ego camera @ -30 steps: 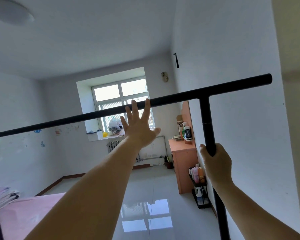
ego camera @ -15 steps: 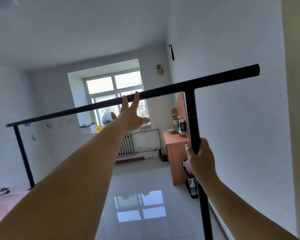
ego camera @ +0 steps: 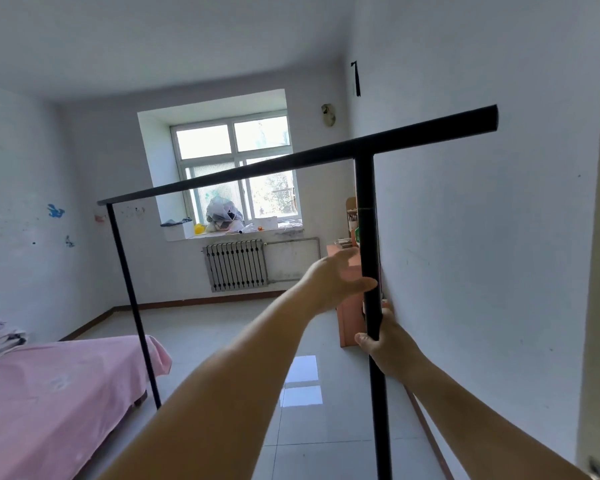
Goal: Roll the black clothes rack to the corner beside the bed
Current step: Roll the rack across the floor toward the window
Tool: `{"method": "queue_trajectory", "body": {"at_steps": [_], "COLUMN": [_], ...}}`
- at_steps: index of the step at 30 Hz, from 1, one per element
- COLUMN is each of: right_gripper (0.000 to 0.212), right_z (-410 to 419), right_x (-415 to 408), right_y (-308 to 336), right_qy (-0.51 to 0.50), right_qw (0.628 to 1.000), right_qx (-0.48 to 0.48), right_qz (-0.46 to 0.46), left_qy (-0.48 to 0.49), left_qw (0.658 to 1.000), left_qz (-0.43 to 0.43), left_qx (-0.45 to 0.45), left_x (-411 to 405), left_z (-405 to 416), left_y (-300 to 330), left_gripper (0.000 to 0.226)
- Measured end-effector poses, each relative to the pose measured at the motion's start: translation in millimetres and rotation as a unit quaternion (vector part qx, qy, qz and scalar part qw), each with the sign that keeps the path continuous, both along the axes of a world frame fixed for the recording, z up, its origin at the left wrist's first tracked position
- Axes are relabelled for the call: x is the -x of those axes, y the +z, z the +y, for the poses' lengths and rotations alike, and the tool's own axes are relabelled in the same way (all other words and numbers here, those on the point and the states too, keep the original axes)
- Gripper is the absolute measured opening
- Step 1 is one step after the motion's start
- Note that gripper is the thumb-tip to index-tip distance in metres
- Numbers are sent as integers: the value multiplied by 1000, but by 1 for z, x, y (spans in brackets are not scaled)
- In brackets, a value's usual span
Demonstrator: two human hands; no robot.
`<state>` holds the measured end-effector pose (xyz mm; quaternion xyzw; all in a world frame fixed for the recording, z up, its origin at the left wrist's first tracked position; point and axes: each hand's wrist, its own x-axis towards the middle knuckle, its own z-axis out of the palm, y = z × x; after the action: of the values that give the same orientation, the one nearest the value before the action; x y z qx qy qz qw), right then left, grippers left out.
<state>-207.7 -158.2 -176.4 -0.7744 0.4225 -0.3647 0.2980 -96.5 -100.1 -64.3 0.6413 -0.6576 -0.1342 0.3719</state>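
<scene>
The near upright's foot is cut off at the frame bottom. Right hand [ego camera: 383, 341] is wrapped around the near upright of the black clothes rack [ego camera: 369, 258]. Left hand [ego camera: 340, 280], fingers spread, thumb touching that upright above. The far upright stands beside the pink bed [ego camera: 49, 386].
</scene>
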Motion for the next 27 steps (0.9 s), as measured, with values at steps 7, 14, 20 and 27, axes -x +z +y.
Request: {"method": "queue_trajectory", "body": {"at_steps": [7,14,20,27], "right_gripper": [52,31,29,26], "right_z": [0,0,-7,-11], "right_x": [-1,-3,-7,-11], "right_y": [-28,-50,-57,-57], "right_qy": [17,31,22,21], "right_qw": [992,991,993,993], "right_qx": [-55,-64,-80,-80], "right_qz": [108,112,84,86], "left_qy": [33,57,91,166], "left_qw": [996,989,982,978], "left_qz": [86,136,164,115], "left_qx": [-14,-15,0,53], "left_x": [7,14,22,30], "left_z": [-6,-9,-20,-30], "left_y": [-25,-48,-59,-66], "left_gripper": [48,45,40,37]}}
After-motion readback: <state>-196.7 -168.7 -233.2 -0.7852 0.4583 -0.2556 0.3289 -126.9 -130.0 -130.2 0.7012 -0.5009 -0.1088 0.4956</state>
